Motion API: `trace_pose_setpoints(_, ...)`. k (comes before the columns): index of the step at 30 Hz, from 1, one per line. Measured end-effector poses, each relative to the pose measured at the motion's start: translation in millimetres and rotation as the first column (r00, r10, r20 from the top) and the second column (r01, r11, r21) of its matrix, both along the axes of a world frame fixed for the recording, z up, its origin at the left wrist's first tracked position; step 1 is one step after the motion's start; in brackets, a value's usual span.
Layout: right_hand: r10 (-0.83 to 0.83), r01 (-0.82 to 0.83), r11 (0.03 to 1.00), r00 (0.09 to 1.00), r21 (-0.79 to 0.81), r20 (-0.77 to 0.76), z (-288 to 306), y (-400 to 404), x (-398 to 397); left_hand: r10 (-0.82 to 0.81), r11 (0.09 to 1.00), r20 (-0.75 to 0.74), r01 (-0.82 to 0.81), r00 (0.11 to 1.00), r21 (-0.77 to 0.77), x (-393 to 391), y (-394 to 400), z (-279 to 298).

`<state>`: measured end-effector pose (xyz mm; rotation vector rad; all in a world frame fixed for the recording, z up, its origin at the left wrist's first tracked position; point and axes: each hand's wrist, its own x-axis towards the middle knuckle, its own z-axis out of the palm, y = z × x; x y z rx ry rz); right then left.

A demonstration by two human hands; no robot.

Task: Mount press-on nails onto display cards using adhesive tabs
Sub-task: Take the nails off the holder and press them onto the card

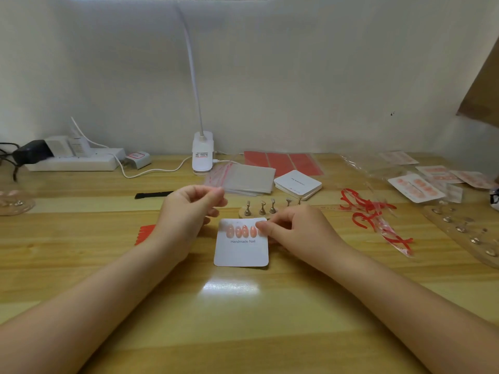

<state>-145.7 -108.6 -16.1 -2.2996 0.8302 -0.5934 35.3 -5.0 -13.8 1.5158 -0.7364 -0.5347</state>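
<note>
So the display card [241,251] sits flat on the wooden table [243,319] right in the middle of the frame, white with "Handmade Nail" printed on it. Four pink press-on nails [241,231] are lined up in a row along its top, above the text. The right hand [295,233] comes in from the lower right with its fingers curled, fingertips pressed down at the right end of that row on the card's top right corner, looks like it's pinching or pushing a fifth nail there, but the fingers cover it so I can't tell for sure. The left hand [190,211] hovers just left of the card, raised a bit, thumb and fingers pinched together; whether there's anything between them is too blurry to say.

Just behind the card is a wooden nail stand [266,210] with little metal holders. Further back, center right: a stack of blank cards [297,184], clear bags [243,179] and red adhesive sheets [283,161]. Red peeled strips [372,214] lie at the right, finished cards [417,188] in the upper right, a clip lamp [202,153] at the back.
</note>
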Motion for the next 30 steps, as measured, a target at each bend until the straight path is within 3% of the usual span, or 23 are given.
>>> trace_pose_setpoints(6,-0.102,0.067,0.933,0.991,-0.353,-0.081,-5,-6,-5,-0.036,0.999,0.293,0.026,0.956,0.037,-7,2,-6)
trace_pose_setpoints(9,-0.172,0.131,0.894,0.983,-0.428,-0.058,-6,-12,-7,-0.051,0.998,0.463,0.027,0.885,0.059,-10,4,-8)
trace_pose_setpoints(13,-0.202,0.147,0.877,0.977,-0.458,-0.073,-9,-16,-7,-0.023,1.000,0.588,0.019,0.808,0.013,-12,8,-9)
trace_pose_setpoints(18,-0.179,0.135,0.898,0.982,-0.420,-0.067,-10,-18,-4,-0.258,0.959,0.671,0.103,0.695,0.263,-16,5,-8)
trace_pose_setpoints(30,-0.155,0.117,0.935,0.984,-0.336,-0.091,-15,-27,-1,-0.336,0.930,0.704,0.103,0.625,0.352,-12,1,-12)
